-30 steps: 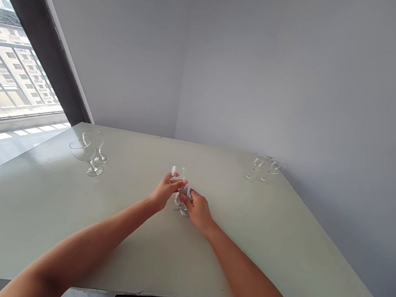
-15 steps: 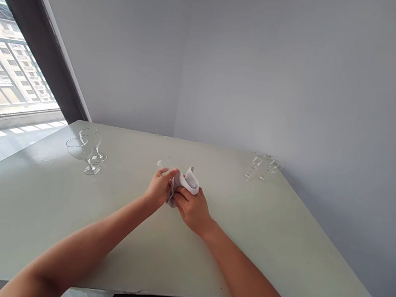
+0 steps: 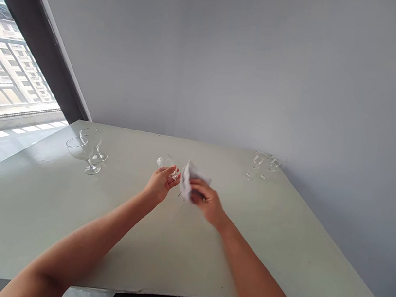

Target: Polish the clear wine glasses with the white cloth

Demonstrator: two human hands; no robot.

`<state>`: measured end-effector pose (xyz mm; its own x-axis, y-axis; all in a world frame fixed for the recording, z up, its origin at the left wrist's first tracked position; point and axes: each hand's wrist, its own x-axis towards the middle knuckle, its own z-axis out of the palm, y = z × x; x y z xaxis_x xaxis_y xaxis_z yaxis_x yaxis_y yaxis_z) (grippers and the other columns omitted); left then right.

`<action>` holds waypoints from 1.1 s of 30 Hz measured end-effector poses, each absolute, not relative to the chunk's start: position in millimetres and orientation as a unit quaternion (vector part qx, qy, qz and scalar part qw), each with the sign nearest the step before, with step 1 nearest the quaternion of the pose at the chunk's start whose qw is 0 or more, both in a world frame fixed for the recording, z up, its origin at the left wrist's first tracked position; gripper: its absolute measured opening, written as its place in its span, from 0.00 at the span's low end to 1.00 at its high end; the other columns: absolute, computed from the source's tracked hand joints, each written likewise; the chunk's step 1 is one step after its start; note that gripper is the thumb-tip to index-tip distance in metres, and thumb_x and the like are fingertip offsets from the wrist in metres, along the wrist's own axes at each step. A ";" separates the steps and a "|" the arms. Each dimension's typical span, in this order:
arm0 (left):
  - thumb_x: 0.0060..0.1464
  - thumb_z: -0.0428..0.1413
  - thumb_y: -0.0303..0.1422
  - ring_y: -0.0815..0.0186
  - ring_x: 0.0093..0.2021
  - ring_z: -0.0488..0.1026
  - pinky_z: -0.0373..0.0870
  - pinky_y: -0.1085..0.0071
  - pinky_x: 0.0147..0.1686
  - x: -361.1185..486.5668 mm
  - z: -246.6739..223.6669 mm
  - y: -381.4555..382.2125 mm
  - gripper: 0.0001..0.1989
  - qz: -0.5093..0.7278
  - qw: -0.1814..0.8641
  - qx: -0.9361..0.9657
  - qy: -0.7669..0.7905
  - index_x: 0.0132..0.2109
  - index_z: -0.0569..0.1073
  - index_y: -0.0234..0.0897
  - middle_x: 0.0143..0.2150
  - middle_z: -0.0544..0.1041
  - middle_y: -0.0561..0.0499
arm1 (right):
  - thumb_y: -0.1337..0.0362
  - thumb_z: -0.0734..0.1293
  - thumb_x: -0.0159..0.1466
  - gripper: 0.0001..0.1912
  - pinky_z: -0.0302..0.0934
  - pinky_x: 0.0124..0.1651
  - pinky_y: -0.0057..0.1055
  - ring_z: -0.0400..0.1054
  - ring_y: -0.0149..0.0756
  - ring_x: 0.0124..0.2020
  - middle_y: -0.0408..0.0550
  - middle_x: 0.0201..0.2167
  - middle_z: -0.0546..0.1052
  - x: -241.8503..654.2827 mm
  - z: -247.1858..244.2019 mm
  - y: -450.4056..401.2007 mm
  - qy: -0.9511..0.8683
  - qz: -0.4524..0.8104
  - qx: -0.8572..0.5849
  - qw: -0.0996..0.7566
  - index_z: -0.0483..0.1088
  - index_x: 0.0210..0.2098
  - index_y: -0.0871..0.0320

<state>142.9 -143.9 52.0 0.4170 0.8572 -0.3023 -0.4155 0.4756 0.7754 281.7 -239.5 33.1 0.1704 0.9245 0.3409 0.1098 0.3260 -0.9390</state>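
The left hand [image 3: 160, 182]'s grip is closed around a clear stemmed drinking glass [image 3: 161, 161], held tilted above the pale glossy desk [image 3: 153, 255], bowl toward the left; the right hand [image 3: 209, 202] grasps a thin white cloth [image 3: 186, 180] just beside it, though whether cloth and glass touch I cannot tell; the glass is likely light, stiff, slippery and fragile, best held by the stem; the cloth, soft and limp, suits a bunched hold.

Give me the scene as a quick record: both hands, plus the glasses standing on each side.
Left hand: holds clear glass, tilted
Right hand: grips white cloth, blurred
Cloth against held glass: contact unclear
Table, left side: two stemmed glasses, upright
Table, right side: two upright glasses
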 end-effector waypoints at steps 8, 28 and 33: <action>0.48 0.57 0.37 0.62 0.39 0.73 0.72 0.69 0.35 140.9 71.9 -165.0 0.11 0.328 0.833 0.297 0.333 0.35 0.68 0.34 0.36 0.73 0.45 | 0.60 0.67 0.54 0.08 0.60 0.40 0.35 0.63 0.38 0.40 0.47 0.39 0.71 272.2 36.6 -247.8 -0.578 0.318 -0.477 0.580 0.74 0.34 0.50; 0.43 0.61 0.32 0.62 0.45 0.72 0.67 0.63 0.46 148.1 65.1 -178.9 0.28 0.567 0.587 0.543 0.197 0.48 0.55 0.47 0.51 0.63 0.48 | 0.55 0.62 0.57 0.11 0.55 0.16 0.25 0.60 0.28 0.16 0.39 0.18 0.67 249.8 13.5 -234.5 -0.242 0.678 -0.388 0.575 0.65 0.27 0.58; 0.45 0.60 0.33 0.62 0.44 0.72 0.69 0.65 0.43 142.4 63.3 -162.8 0.26 0.582 0.523 0.577 0.235 0.48 0.55 0.45 0.51 0.62 0.47 | 0.49 0.58 0.60 0.20 0.57 0.25 0.28 0.64 0.31 0.24 0.45 0.29 0.72 258.0 20.0 -245.3 -0.552 0.450 -0.558 0.426 0.70 0.26 0.57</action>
